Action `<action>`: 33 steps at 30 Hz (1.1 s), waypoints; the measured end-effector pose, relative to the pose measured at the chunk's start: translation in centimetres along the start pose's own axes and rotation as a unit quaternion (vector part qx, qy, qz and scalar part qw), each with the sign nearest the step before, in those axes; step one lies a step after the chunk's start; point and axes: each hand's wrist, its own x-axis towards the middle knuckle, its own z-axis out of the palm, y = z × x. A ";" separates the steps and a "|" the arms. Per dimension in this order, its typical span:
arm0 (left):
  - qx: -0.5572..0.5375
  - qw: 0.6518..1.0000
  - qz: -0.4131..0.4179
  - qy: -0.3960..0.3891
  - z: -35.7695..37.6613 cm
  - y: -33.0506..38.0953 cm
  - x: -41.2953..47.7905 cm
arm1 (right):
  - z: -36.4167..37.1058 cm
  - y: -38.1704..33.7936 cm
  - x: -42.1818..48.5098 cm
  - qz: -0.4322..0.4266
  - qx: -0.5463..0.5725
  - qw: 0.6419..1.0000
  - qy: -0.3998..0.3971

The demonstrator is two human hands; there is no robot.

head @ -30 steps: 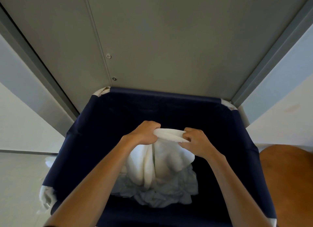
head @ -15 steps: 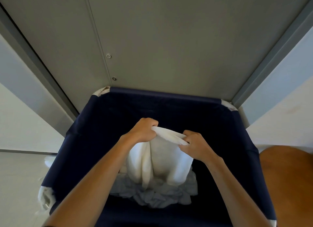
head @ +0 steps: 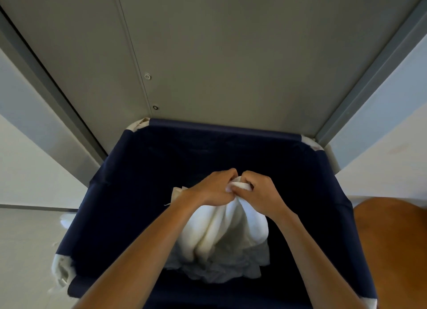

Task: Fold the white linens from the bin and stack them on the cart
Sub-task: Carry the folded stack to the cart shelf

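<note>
The linen (head: 221, 235) reads as soft, limp and light: it drapes in deep folds, no stiffness. Judgement: easy to lift, but it will slump, so you take it along the top edge or at the corners. Your left hand (head: 212, 188) and right hand (head: 261, 194) both pinch that gathered edge, knuckles almost touching. The cloth hangs just below both hands, inside the bin (head: 129, 193), its lower end apparently on the crumpled pile (head: 226, 269)

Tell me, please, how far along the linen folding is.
Done: no folded stack or cart shows here. In hand: the left hand and right hand grip one white towel, bunched over the navy bin. Left: folding it, plus the crumpled linens lying in the bin's bottom.
</note>
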 end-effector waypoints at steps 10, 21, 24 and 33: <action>-0.033 0.998 0.027 0.053 0.3 -0.6 0.0 | -1.1 2.5 -1.1 0.029 -0.124 0.986 -0.108; -0.061 0.992 0.041 0.100 -0.1 -0.1 -0.4 | -1.3 1.2 -0.7 0.044 -0.123 0.978 -0.166; -0.079 0.991 0.031 0.108 -0.1 -0.4 -0.6 | -1.1 1.3 -0.6 0.035 -0.158 0.963 -0.215; -0.116 0.978 -0.016 0.171 -0.8 -1.7 -0.4 | -1.4 2.0 -0.2 0.065 -0.172 0.960 -0.212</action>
